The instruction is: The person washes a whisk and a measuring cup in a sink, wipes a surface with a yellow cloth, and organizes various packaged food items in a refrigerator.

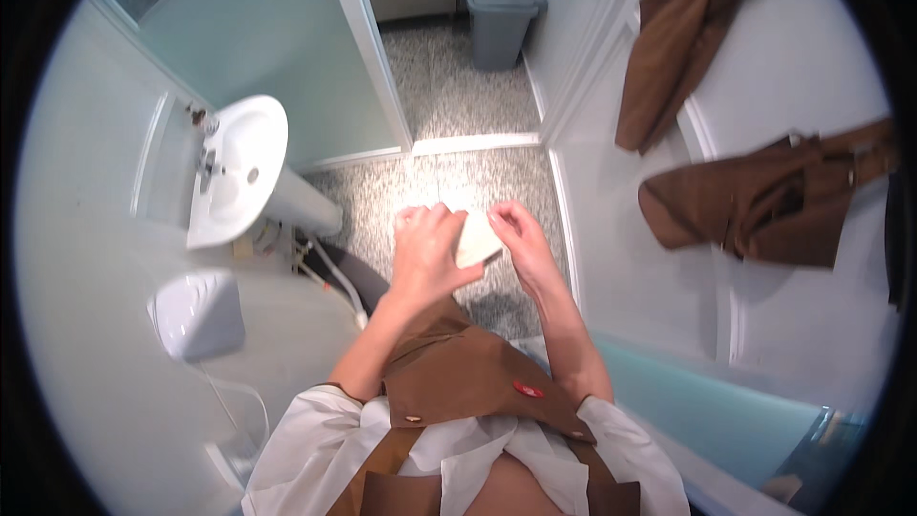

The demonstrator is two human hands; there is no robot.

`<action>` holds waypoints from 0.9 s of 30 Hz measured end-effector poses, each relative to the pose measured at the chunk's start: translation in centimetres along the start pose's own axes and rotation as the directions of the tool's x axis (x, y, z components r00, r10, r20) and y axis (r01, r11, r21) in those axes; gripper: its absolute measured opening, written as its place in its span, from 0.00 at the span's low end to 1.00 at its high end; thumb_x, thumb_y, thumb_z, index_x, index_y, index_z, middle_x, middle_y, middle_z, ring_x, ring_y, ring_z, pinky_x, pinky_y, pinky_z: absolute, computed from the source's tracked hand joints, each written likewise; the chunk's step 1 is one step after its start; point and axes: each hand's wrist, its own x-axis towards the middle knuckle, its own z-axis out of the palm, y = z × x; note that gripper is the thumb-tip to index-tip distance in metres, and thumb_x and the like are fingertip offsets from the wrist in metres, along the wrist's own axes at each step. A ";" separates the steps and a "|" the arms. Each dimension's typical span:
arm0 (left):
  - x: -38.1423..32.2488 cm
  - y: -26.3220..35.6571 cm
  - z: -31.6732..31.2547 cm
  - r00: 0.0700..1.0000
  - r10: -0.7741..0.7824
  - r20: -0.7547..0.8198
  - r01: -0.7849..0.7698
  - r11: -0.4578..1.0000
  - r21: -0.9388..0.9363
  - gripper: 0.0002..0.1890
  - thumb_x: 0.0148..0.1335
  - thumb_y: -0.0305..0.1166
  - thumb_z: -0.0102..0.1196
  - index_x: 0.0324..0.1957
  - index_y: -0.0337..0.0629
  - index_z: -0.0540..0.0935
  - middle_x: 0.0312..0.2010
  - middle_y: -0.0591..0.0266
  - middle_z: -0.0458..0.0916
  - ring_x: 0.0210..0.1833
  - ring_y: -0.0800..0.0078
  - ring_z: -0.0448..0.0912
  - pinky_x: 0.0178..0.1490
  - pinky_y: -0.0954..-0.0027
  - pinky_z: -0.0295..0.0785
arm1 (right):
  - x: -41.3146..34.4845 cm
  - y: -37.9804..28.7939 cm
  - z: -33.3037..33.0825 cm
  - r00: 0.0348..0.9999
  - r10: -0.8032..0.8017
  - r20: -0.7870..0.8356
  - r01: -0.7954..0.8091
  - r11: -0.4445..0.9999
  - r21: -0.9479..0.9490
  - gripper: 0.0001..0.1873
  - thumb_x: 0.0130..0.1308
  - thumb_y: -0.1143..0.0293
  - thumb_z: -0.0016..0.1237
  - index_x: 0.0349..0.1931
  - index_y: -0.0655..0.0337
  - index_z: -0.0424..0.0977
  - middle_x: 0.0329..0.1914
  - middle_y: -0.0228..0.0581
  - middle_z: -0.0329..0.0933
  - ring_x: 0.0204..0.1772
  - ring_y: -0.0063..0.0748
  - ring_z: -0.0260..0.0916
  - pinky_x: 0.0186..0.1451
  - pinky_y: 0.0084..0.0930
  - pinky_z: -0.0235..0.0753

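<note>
Between my two hands, in front of my body, is a small cream-coloured flat piece (478,239), perhaps a folded paper towel or cloth. My left hand (428,247) grips its left side, thumb below and fingers above. At its upper right edge, the fingertips of my right hand (525,240) pinch or touch it; the overlap leaves the exact contact unclear. Under my forearms, a brown apron (466,380) with a red badge (529,389) hangs over a white shirt (304,437).
A white pedestal washbasin (269,129) and a white wall-mounted unit (199,315) with a cord are on the left. Brown aprons (774,208) hang on the right wall. Beyond the door threshold (476,144) stands a lidded grey bin (499,25). Speckled flooring (372,190) lies below.
</note>
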 end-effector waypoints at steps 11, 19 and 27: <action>23.3 -13.4 4.6 0.989 0.051 0.139 -0.048 0.999 -0.025 0.29 0.27 0.38 0.66 0.39 0.39 0.78 0.30 0.59 0.70 0.37 0.61 0.70 0.50 0.59 0.60 | 24.8 -2.0 -3.6 0.995 0.013 -0.098 0.000 0.991 0.133 0.08 0.66 0.72 0.44 0.43 0.60 0.65 0.38 0.29 0.68 0.43 0.17 0.64 0.49 0.17 0.65; 39.2 -22.4 9.9 0.984 -0.130 0.121 0.122 0.990 0.072 0.27 0.33 0.39 0.64 0.40 0.39 0.78 0.31 0.59 0.70 0.40 0.62 0.70 0.52 0.59 0.58 | 45.9 -10.8 -7.4 0.926 -0.264 0.269 0.370 0.769 -0.522 0.20 0.58 0.75 0.49 0.51 0.62 0.64 0.47 0.37 0.66 0.49 0.27 0.65 0.53 0.25 0.64; 55.1 -31.9 12.8 0.985 -0.170 -0.018 0.170 0.985 0.028 0.31 0.33 0.35 0.66 0.45 0.40 0.75 0.31 0.60 0.72 0.41 0.61 0.71 0.57 0.58 0.54 | 67.5 -18.6 -7.7 0.662 0.031 0.749 0.668 0.430 -0.608 0.36 0.47 0.74 0.55 0.59 0.62 0.57 0.59 0.49 0.61 0.62 0.46 0.59 0.64 0.39 0.55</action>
